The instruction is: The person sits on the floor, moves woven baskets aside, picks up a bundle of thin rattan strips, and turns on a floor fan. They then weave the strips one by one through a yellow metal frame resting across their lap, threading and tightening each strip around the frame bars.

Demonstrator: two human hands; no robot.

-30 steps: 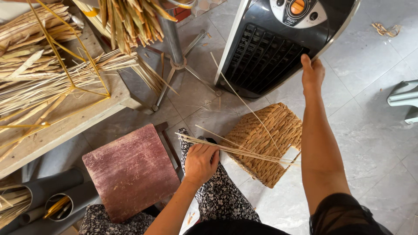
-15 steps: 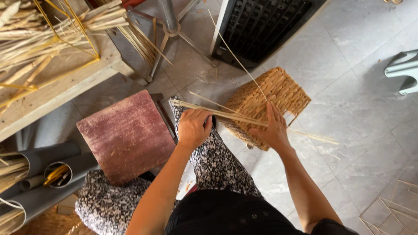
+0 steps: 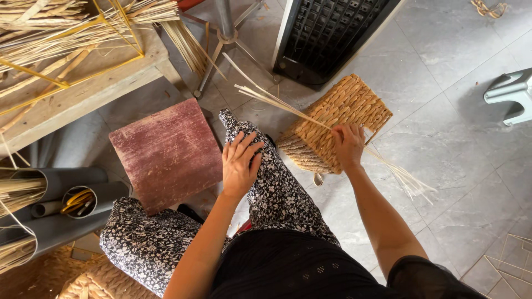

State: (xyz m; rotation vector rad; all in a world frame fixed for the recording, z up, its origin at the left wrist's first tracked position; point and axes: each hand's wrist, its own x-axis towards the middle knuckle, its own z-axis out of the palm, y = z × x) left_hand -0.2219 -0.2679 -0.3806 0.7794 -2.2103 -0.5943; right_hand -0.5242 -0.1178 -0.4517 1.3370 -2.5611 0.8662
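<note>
My right hand [image 3: 348,145] is closed around a bundle of thin pale straw strands [image 3: 288,108] that runs from upper left to lower right across a square woven straw basket [image 3: 338,124] on the floor. My left hand [image 3: 239,164] rests flat, fingers apart, on my right knee in black-and-white patterned trousers [image 3: 277,194]. It holds nothing. The basket leans against my right leg, with its coiled side facing me.
A worn red wooden stool [image 3: 166,152] stands left of my leg. A wooden table [image 3: 83,91] with heaped straw fills the upper left. Grey pipes [image 3: 72,194] holding straw lie at the left. A black fan heater [image 3: 332,33] and metal stand [image 3: 224,27] are ahead; a pale plastic stool [image 3: 510,94] is right.
My left hand let go of the straw bundle and dropped onto my knee. My right hand came down from the heater and took hold of the strands over the basket.
</note>
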